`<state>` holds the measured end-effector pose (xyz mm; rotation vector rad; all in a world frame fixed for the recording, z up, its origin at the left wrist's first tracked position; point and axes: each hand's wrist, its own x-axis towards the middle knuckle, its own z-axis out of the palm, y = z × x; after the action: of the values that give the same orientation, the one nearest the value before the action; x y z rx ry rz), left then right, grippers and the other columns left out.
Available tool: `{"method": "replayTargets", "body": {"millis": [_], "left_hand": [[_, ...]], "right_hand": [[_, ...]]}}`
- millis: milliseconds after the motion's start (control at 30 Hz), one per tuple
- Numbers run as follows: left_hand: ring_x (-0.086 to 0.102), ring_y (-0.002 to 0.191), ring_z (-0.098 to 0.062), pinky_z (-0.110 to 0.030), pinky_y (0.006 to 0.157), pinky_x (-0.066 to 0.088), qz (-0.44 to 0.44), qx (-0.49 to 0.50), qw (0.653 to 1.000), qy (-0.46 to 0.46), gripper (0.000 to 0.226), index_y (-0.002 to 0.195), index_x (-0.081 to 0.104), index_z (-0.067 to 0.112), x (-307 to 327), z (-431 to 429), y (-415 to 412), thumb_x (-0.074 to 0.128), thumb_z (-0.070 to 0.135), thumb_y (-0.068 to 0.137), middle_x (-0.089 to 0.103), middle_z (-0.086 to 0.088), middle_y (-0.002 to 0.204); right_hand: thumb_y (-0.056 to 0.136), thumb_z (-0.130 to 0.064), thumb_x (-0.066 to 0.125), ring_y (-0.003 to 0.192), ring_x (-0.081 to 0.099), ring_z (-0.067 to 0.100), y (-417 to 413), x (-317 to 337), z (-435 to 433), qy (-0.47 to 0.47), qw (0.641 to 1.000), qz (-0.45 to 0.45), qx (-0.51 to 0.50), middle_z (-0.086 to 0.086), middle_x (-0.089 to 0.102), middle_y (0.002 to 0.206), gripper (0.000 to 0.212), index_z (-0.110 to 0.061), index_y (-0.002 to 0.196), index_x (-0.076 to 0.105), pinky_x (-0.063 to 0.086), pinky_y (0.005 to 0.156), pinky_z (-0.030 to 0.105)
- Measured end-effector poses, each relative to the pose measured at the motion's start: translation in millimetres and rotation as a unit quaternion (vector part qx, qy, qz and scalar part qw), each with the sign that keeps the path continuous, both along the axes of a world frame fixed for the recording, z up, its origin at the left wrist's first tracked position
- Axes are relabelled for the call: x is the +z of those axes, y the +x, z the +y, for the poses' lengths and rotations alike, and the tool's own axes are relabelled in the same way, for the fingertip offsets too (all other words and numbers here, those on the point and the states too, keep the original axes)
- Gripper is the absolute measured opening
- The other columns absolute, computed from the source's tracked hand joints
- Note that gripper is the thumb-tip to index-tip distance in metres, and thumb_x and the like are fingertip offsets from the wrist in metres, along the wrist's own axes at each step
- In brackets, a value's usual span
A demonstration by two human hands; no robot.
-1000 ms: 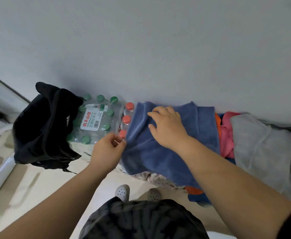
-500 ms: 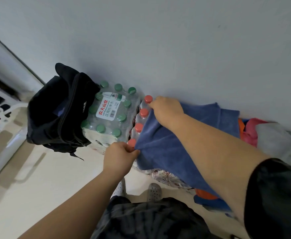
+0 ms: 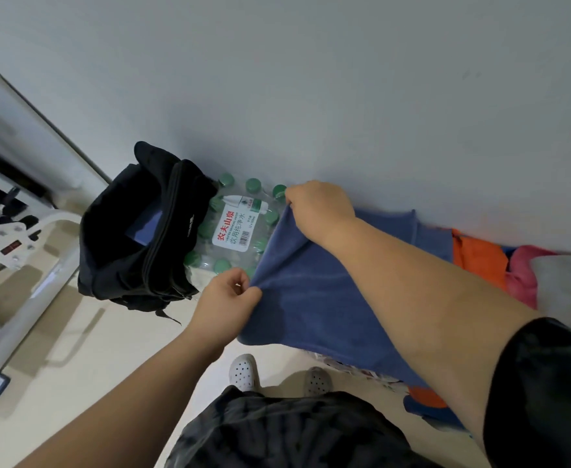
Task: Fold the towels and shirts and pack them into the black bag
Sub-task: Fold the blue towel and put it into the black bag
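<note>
Head view: a blue towel [image 3: 328,298] lies spread in the middle of the frame, its nap soft and matte, with a stitched hem along the far edge. Its left edge is lifted and drawn taut between two corners. The left hand [image 3: 230,295] pinches the near corner between thumb and curled fingers. The right hand [image 3: 318,211], at twelve o'clock from the left one, grips the far corner with its fingers curled round the cloth. The raised edge overlaps a shrink-wrapped pack of water bottles [image 3: 237,228] with green caps and a white label, just beside the towel at eleven o'clock. Leaning against the pack at nine o'clock sits the black bag [image 3: 132,238], its zip open and a blue piece of cloth [image 3: 145,228] showing inside. At three o'clock from the towel lie an orange cloth [image 3: 480,258], a pink cloth [image 3: 524,275] and a grey cloth [image 3: 568,285], bunched together. A plain grey-white wall [image 3: 311,79] runs behind everything. The cream floor [image 3: 74,349] fills the lower left, with a white metal frame [image 3: 24,298] at nine o'clock. Two perforated clogs [image 3: 243,371] stand at six o'clock.
</note>
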<state>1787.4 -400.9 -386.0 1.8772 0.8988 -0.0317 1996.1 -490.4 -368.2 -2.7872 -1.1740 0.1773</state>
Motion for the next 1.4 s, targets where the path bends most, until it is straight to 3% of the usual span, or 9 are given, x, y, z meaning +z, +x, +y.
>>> {"method": "replayTargets", "body": {"millis": [233,367,433,533,667,833,933,1133,1400], "left_hand": [[0.050,0.058,-0.022,-0.034,0.054,0.040,0.009,-0.005,0.984,0.176,0.012,0.080,0.048,0.016,4,62,2,0.057,0.009,0.081,0.057,-0.003,0.062],[0.050,0.060,-0.035,-0.038,0.051,0.034,0.060,-0.097,0.942,0.314,0.015,0.086,0.035,0.016,1,92,4,0.047,0.009,0.090,0.053,-0.008,0.063],[0.049,0.060,-0.035,-0.037,0.051,0.033,0.112,-0.158,0.903,0.383,0.019,0.088,0.028,0.018,1,101,6,0.046,0.013,0.094,0.053,-0.006,0.066],[0.047,0.058,-0.032,-0.033,0.050,0.032,0.151,-0.218,0.851,0.454,0.027,0.090,0.026,0.021,3,103,11,0.052,0.026,0.094,0.047,0.001,0.066],[0.058,0.067,-0.033,-0.034,0.054,0.035,0.105,-0.263,0.848,0.447,0.026,0.089,0.028,0.022,10,79,27,0.051,0.032,0.095,0.054,-0.001,0.075],[0.062,0.086,-0.030,-0.035,0.061,0.039,0.075,-0.332,0.859,0.383,0.027,0.083,0.043,0.023,12,12,50,0.051,0.047,0.094,0.064,-0.001,0.089],[0.061,0.083,-0.029,-0.034,0.061,0.037,0.078,-0.363,0.857,0.357,0.036,0.076,0.048,0.021,9,-28,54,0.052,0.052,0.092,0.064,-0.002,0.084],[0.047,0.060,-0.020,-0.030,0.057,0.037,0.126,-0.375,0.840,0.372,0.050,0.063,0.042,0.020,-5,-69,45,0.056,0.062,0.087,0.047,0.005,0.062],[0.046,0.066,-0.023,-0.031,0.058,0.036,0.151,-0.355,0.834,0.395,0.020,0.074,0.042,0.021,-12,-80,34,0.054,0.034,0.085,0.050,0.002,0.076]], "right_hand": [[0.089,-0.006,0.047,0.068,0.051,0.029,-9,-10,67,0.054,0.997,0.020,-0.044,0.003,0.045,0.088,0.015,-0.018,0.095,0.054,0.035,0.060,0.035],[0.091,-0.011,0.046,0.081,0.056,0.031,-14,-20,98,0.080,0.995,0.045,-0.039,0.005,0.057,0.089,0.015,-0.019,0.096,0.058,0.041,0.065,0.038],[0.096,-0.018,0.048,0.103,0.059,0.032,-17,-26,103,0.080,0.993,0.092,-0.004,0.004,0.067,0.111,0.027,-0.024,0.119,0.061,0.048,0.081,0.042],[0.100,-0.025,0.049,0.128,0.050,0.026,-23,-28,89,0.108,0.982,0.154,0.016,0.000,0.056,0.142,0.042,-0.024,0.142,0.051,0.042,0.103,0.047],[0.095,-0.024,0.056,0.113,0.055,0.029,-21,-32,38,0.205,0.975,0.075,-0.051,0.005,0.064,0.121,0.031,-0.016,0.123,0.066,0.046,0.098,0.046],[0.090,-0.025,0.062,0.106,0.059,0.035,-14,-44,-53,0.219,0.954,0.062,-0.196,0.011,0.065,0.109,0.023,-0.014,0.108,0.071,0.048,0.096,0.042],[0.090,-0.024,0.065,0.111,0.058,0.035,-10,-48,-92,0.195,0.941,0.133,-0.241,0.012,0.063,0.114,0.025,-0.016,0.113,0.070,0.046,0.100,0.044],[0.095,-0.030,0.061,0.131,0.044,0.030,-5,-45,-105,0.153,0.953,0.202,-0.164,0.006,0.052,0.140,0.042,-0.021,0.136,0.059,0.032,0.114,0.037],[0.096,-0.041,0.058,0.131,0.034,0.029,-11,-49,-104,0.095,0.962,0.211,-0.145,0.001,0.041,0.140,0.054,-0.027,0.147,0.046,0.034,0.112,0.043]]}}
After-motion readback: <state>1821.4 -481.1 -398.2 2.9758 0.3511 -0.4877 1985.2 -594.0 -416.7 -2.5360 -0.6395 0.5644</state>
